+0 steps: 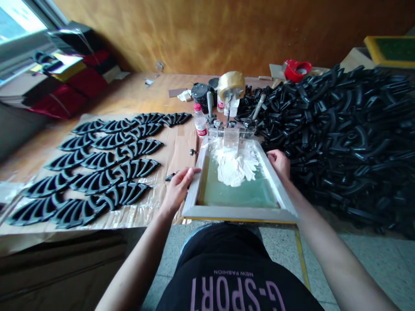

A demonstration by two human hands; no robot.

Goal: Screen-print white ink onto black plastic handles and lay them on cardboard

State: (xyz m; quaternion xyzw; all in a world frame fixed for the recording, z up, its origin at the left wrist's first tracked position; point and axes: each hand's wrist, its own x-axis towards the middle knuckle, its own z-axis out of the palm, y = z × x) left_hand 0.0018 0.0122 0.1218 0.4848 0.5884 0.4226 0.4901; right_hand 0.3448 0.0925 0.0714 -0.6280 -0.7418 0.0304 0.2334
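A screen printing frame [192, 195] with a pale border lies in front of me, a thick smear of white ink [231, 168] on its green mesh [238, 194]. At its left edge, my left hand [180, 186] is closed, with thumb and finger against the border. A small black plastic part [170, 176] shows just left of that hand; whether it touches the fingers is unclear. My right hand [280, 163] is curled closed by the frame's right edge, beside a heap of black plastic parts [343, 129]. What its fingers hold is hidden. A clear plate [231, 140] stands in the ink.
Rows of curved black parts [106, 162] cover cardboard [180, 142] on the left. Behind the frame are a clamp [228, 124], a plastic bottle [200, 121], dark tubs [199, 96] and a tape roll [231, 83]. Stacked boxes [78, 82] stand back left; a red tape dispenser [296, 70] sits back right.
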